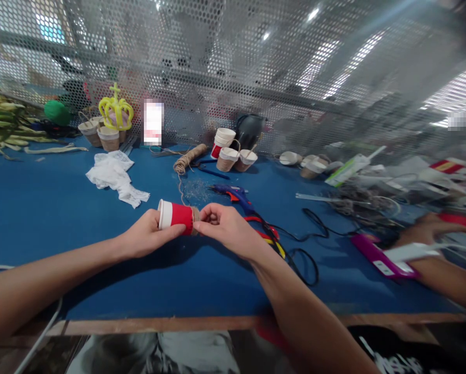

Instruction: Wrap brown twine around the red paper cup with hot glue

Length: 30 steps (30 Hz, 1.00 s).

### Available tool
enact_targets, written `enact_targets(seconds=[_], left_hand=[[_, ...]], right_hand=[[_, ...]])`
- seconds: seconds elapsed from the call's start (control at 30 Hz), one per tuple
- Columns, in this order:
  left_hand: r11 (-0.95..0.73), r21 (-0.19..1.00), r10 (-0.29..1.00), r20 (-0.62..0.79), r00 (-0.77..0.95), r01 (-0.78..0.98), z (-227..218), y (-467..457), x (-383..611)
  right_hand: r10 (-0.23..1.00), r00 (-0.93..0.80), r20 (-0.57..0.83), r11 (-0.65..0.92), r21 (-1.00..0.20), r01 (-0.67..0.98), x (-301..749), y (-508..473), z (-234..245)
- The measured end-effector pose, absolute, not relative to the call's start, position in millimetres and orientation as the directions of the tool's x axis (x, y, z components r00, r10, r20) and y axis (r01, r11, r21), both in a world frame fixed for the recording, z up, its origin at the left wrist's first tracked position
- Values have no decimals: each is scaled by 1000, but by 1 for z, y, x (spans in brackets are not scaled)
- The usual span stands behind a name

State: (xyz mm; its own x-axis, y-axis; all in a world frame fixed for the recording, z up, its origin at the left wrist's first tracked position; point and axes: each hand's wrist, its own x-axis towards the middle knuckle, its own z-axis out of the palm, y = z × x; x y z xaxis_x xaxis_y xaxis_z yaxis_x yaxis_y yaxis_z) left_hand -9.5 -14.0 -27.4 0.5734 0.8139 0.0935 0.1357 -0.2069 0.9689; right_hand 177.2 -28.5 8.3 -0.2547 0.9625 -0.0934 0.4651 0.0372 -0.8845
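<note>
A red and white paper cup [181, 218] lies on its side above the blue tabletop, its white rim toward the left. My left hand [144, 236] is closed around the rim end, thumb along the red part. Brown twine [195, 220] is wound round the cup's base end. There my right hand [228, 228] pinches the twine with thumb and forefinger; the exact fingertip contact is partly hidden. A strand runs from the cup up to a twine roll [190, 157] farther back. A blue glue gun [235, 195] lies just beyond my right hand.
Scissors [274, 241] and black cables [308, 234] lie right of my forearm. Twine-wrapped cups [228, 160] stand at the back. A white glove [114, 176] lies left, near a yellow crown [116, 111]. At right, a co-worker's arm [447, 270] is beside a purple power strip [384, 257].
</note>
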Motion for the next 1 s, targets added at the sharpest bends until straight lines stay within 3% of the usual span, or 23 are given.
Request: enact_targets(seconds=[0.13, 0.27, 0.47, 0.6, 1.0], left_hand=[[-129, 990, 823, 79, 563, 51, -28, -14, -8], [-99, 989, 843, 27, 537, 106, -26, -16, -7], [-113, 985, 817, 19, 576, 128, -24, -19, -7], [-102, 982, 818, -8, 575, 158, -22, -20, -7], [-30, 966, 893, -89, 441, 255, -29, -14, -3]], right_hand=[[970, -242, -27, 98, -865, 492, 180, -27, 11], [978, -166, 126, 197, -819, 539, 181, -24, 11], [947, -314, 70, 214, -864, 455, 173, -26, 6], [903, -402, 152, 310, -879, 363, 167, -31, 5], [887, -414, 202, 359, -866, 347, 156, -37, -2]])
